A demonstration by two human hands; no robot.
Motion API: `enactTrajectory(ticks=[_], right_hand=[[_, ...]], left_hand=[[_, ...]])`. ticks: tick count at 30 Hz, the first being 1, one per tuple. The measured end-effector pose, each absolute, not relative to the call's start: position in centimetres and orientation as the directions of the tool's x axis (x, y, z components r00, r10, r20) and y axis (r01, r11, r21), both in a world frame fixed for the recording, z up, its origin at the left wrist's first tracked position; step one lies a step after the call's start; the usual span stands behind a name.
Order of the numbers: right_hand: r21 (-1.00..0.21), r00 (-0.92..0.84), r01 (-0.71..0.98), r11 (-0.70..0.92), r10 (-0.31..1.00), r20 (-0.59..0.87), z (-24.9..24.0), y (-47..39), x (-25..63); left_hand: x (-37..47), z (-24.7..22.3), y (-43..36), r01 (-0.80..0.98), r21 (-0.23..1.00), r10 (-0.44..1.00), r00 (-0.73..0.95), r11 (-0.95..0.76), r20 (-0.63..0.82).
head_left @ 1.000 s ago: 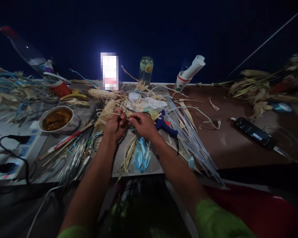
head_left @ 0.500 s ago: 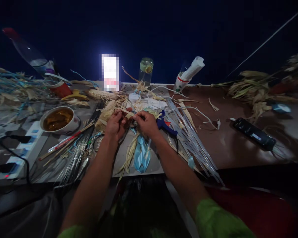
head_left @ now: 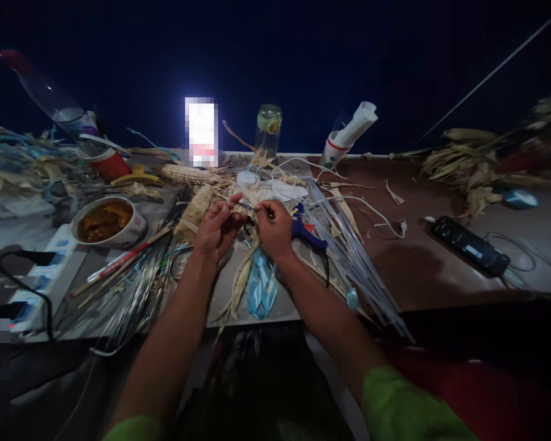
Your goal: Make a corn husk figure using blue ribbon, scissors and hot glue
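Observation:
Both my hands meet over the middle of the table. My left hand (head_left: 219,229) is closed, thumb and fingers curled in, with the index finger reaching toward the right hand; anything in its grip is too small to make out. My right hand (head_left: 274,228) pinches a thin dark strip (head_left: 242,204) that spans the gap between the hands. Beside the right hand lies a blue glue gun (head_left: 313,236) with a red part. Below the hands are a shiny light-blue ribbon (head_left: 261,286) and pale husk strips (head_left: 240,283). Fibrous husk bits (head_left: 197,211) lie left of the left hand.
At left are a bowl of brown liquid (head_left: 105,222), a power strip (head_left: 46,282) and a bundle of thin wires (head_left: 135,306). Clear plastic rods (head_left: 358,269) lie right. A corn cob (head_left: 188,174), glowing screen (head_left: 202,128), bottle (head_left: 269,135) and cup (head_left: 334,153) stand or lie behind.
The pale strip seen between the fingers earlier no longer shows there; a thin dark strip does. My left index finger has extended, and my right hand has turned and curled more tightly.

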State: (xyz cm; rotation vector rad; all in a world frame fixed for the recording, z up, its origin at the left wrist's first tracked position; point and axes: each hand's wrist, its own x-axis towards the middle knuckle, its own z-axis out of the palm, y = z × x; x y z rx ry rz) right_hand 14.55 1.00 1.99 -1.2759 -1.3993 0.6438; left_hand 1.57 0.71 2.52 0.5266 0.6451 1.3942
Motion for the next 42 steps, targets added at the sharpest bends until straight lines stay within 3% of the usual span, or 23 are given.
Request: enactTrajectory(ticks=[6, 13, 26, 31, 34, 42], right_hand=[[-0.784, 0.047, 0.504, 0.363, 0.894, 0.445, 1.9, 0.5, 14.1], [-0.676, -0.008, 0.613, 0.41, 0.858, 0.513, 1.9, 0.4, 13.8], [-0.892, 0.102, 0.297, 0.342, 0.917, 0.386, 1.3, 1.2, 13.8], [-0.967, 0.107, 0.177, 0.184, 0.973, 0.205, 1.6, 1.3, 13.8], [-0.983, 0.102, 0.126, 0.132, 0.984, 0.145, 1.6, 1.5, 13.8], [-0.983, 0.067, 0.099, 0.152, 0.985, 0.159, 1.7, 1.4, 13.8]], left_hand=[[1.6, 1.9, 1.0, -0.697, 0.709, 0.985, -0.02, 0.108, -0.17], [1.6, 1.6, 1.3, -0.659, 0.747, 0.988, -0.04, 0.084, -0.147], [2.2, 0.8, 1.3, -0.543, 0.836, 0.994, -0.027, 0.074, -0.106], [2.1, 0.5, 1.3, -0.478, 0.874, 0.992, -0.038, 0.091, -0.124], [2.2, 0.5, 1.3, -0.458, 0.884, 0.991, -0.039, 0.093, -0.125], [2.2, 0.7, 1.4, -0.515, 0.85, 0.986, -0.048, 0.111, -0.158]])
